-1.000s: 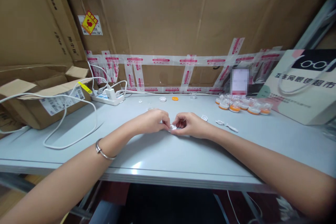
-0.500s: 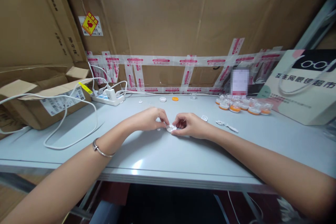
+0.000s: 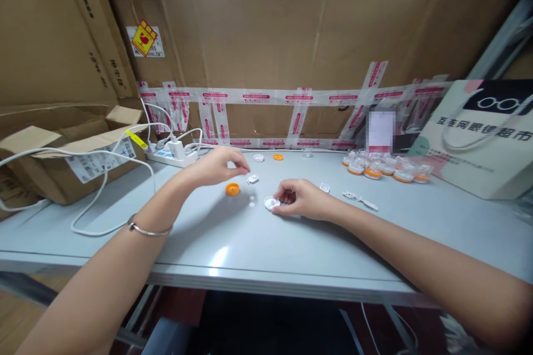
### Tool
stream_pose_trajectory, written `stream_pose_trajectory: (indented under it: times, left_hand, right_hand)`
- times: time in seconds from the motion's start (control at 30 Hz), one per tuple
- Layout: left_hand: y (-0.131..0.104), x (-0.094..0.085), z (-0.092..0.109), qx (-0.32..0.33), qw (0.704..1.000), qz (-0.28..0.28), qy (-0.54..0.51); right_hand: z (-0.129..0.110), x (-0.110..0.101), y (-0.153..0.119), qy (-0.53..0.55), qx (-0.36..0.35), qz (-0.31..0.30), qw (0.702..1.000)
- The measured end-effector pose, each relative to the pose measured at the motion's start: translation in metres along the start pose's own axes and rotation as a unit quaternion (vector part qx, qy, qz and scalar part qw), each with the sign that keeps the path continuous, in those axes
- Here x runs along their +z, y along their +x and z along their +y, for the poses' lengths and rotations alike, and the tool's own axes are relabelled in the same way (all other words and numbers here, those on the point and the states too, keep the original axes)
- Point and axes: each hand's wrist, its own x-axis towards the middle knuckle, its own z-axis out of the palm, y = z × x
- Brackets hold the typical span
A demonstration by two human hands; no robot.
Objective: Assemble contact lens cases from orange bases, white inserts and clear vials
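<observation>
My right hand (image 3: 302, 198) rests on the table, its thumb and fingers closed on the rim of a white round plastic part (image 3: 271, 203). Over the table to the left, my left hand (image 3: 220, 167) hovers with thumb and fingertips drawn together; whatever they hold, if anything, is too small or hidden. Just below those fingertips lies a small white mechanism piece (image 3: 252, 178). An orange ring-shaped part (image 3: 232, 189) sits under the left wrist. Two tiny white discs (image 3: 251, 201) lie between the hands.
At the back are a white ring (image 3: 259, 158), an orange disc (image 3: 277, 157) and a clear piece (image 3: 307, 152). White parts (image 3: 360, 200) lie right of my right hand. Several clear-and-orange assemblies (image 3: 372, 171) stand beside a paper bag (image 3: 478, 138). Left are a power strip (image 3: 170, 156) and an open carton (image 3: 83, 150).
My left hand has let go of the white round part and moved up and left, uncovering the orange part, the mechanism piece and the tiny discs. My right hand stays in place.
</observation>
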Motion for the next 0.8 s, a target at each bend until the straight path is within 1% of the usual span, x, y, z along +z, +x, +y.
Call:
stream_pose_trajectory:
  times: [0.07,0.13,0.2,0.27,0.33,0.4,0.43,0.5,0.57,0.63,0.7,0.8]
  left_hand:
    - [-0.003,-0.009,-0.011,-0.060,0.996,-0.036,0.057]
    - [-0.006,-0.011,-0.020,-0.107,0.986,-0.105,0.074]
    - [-0.006,-0.006,-0.023,-0.130,0.977,-0.158,0.067]
    - [-0.006,-0.001,-0.022,-0.132,0.971,-0.188,0.060]
    - [-0.004,0.003,-0.020,-0.131,0.970,-0.197,0.059]
    - [-0.003,0.004,-0.017,-0.126,0.974,-0.184,0.034]
    - [-0.002,0.004,-0.015,-0.121,0.977,-0.175,-0.002]
    - [-0.002,0.004,-0.012,-0.101,0.974,-0.166,-0.114]
    - [-0.001,0.007,-0.009,-0.084,0.954,-0.177,-0.228]
    - [0.001,0.013,-0.007,-0.078,0.934,-0.196,-0.290]
    - [0.002,0.020,-0.007,-0.078,0.927,-0.202,-0.307]
    - [0.005,0.029,-0.008,-0.069,0.928,-0.194,-0.310]
  right_hand:
    - [0.000,0.000,0.000,-0.002,0.000,-0.003,1.000]
    - [0.001,-0.001,0.001,-0.001,0.000,-0.007,1.000]
    - [0.003,0.000,0.001,0.006,0.001,-0.010,1.000]
    - [0.004,0.001,0.002,0.018,0.006,-0.013,1.000]
    - [0.006,0.002,0.003,0.033,0.014,-0.015,0.999]
    - [0.007,0.003,0.003,0.044,0.020,-0.018,0.999]
    - [0.007,0.003,0.003,0.048,0.020,-0.018,0.998]
    - [0.008,0.003,0.003,0.057,0.016,-0.019,0.998]
    - [0.008,0.003,0.003,0.065,0.011,-0.021,0.998]
    - [0.008,0.003,0.003,0.068,0.009,-0.025,0.997]
    - [0.007,0.003,0.003,0.065,0.008,-0.026,0.998]
    - [0.007,0.004,0.003,0.059,0.008,-0.023,0.998]
